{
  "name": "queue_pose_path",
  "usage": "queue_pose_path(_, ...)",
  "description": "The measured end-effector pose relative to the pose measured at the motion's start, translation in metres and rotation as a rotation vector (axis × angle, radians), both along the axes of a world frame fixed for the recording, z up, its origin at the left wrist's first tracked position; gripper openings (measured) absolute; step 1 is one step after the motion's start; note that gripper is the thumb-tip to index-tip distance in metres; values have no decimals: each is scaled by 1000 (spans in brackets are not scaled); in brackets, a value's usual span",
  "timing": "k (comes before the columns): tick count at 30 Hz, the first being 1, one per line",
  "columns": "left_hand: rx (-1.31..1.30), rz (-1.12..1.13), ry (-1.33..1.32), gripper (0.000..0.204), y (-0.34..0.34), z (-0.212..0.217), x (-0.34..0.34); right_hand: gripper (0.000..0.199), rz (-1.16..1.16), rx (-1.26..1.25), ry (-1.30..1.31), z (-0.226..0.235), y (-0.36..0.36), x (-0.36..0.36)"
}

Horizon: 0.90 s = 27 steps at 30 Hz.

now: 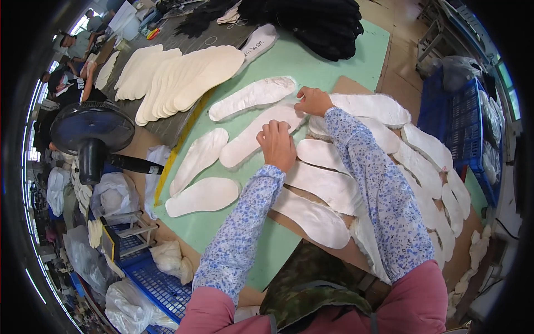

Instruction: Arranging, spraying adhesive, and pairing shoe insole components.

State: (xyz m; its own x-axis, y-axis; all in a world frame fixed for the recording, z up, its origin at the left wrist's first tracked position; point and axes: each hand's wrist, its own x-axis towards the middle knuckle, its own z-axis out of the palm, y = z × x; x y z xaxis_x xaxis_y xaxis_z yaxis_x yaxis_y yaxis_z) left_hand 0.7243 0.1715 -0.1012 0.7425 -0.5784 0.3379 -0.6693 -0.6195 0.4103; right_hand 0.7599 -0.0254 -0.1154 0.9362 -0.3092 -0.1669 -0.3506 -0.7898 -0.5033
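Note:
A white fleecy insole [242, 143] lies slantwise on the green mat [222, 225]. My left hand [278, 147], fingers bent and close together, grips its near edge around the middle. At the insole's far right end, my right hand [316, 102] is closed in a pinch on the edge. Beyond it lies another white insole [253, 99], flat on the mat. A narrower insole [199, 158] and a short, wide insole [203, 197] rest to the left. Beneath and beside my right forearm, several white insoles [325, 179] cover a brown board [356, 86].
Cream insole blanks [194, 75] are fanned out at the far left, beside a grey labelled insole [260, 42]. A black furry pile [317, 25] sits at the back. A black fan [92, 131] stands left; a blue crate [470, 128] is right. Other people [72, 83] sit far left.

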Motion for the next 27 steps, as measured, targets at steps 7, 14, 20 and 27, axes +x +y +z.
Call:
queue_pose_path(7,140,86,7,30,-57,-20,2,34,85,127,-149,-12,-18,3)
queue_pose_path(14,80,66,-46,27,-63,-29,9,37,140,235,-127,-6,-28,2)
queue_pose_path(20,-29,54,-108,12,-60,-31,17,32,116,201,-208,-6,-24,5)
queue_pose_path(27,-79,66,-65,10,-58,-36,9,21,-9,224,-220,-18,-18,6)
